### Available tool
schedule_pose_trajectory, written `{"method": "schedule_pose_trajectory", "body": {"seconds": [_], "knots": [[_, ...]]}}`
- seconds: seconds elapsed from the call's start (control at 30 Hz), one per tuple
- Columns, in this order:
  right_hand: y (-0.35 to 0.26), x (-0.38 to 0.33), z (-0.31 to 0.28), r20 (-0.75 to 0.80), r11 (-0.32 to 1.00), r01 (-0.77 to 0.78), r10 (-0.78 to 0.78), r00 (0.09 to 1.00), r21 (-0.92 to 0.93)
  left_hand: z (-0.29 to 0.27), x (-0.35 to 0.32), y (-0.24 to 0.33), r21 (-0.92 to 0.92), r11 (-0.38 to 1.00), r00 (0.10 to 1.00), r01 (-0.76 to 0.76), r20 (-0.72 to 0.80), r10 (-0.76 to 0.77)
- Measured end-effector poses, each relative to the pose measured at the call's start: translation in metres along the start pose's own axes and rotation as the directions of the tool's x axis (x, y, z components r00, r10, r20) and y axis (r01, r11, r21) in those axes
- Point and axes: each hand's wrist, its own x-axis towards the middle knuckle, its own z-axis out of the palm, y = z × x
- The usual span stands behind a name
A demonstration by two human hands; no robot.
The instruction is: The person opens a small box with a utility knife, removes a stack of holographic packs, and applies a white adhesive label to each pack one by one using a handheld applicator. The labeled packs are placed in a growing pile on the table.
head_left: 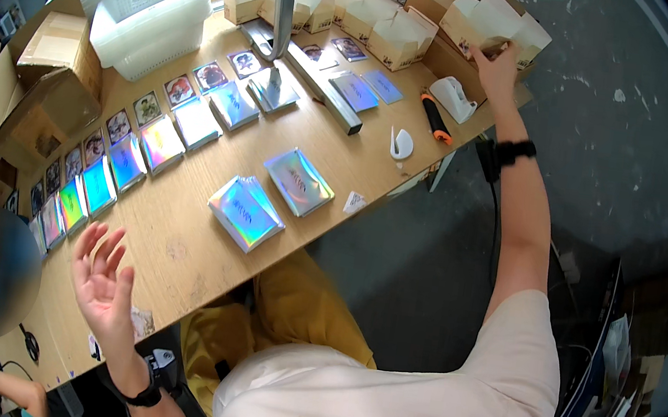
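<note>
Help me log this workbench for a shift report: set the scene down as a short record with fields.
Left hand: raised, palm showing, fingers loosely curled, holding nothing visible
Right hand: at an open cream box; whether it grips anything is hidden
Row: shiny stacks along the table, picture cards on their far side
Front: two separate shiny stacks, near the person
Metal bar: lying on the table
Right end: orange-black tool, small white tool
Far left: white tub, open carton
</note>
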Motion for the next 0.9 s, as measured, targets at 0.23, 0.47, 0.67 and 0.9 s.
{"method": "schedule_pose_trajectory", "body": {"seconds": [0.23,0.47,0.67,0.9], "knots": [[-0.004,0.075,0.065,0.037,0.942,-0.304,0.301,0.953,0.141,-0.035,0.025,0.003,0.163,0.986,0.994,0.018,-0.112,0.001],[0.024,0.125,0.117,-0.079,0.928,-0.279,0.267,0.96,-0.249,-0.058,0.06,-0.003,0.265,0.961,0.98,0.078,-0.195,-0.026],[0.067,0.152,0.133,0.025,0.879,-0.361,0.387,0.922,-0.312,-0.064,0.08,-0.007,0.229,0.971,0.985,0.062,-0.173,-0.023],[-0.035,0.034,0.073,0.16,0.989,-0.038,0.015,0.987,0.144,-0.056,0.076,-0.006,0.121,0.992,0.993,-0.028,-0.108,0.041]]}}
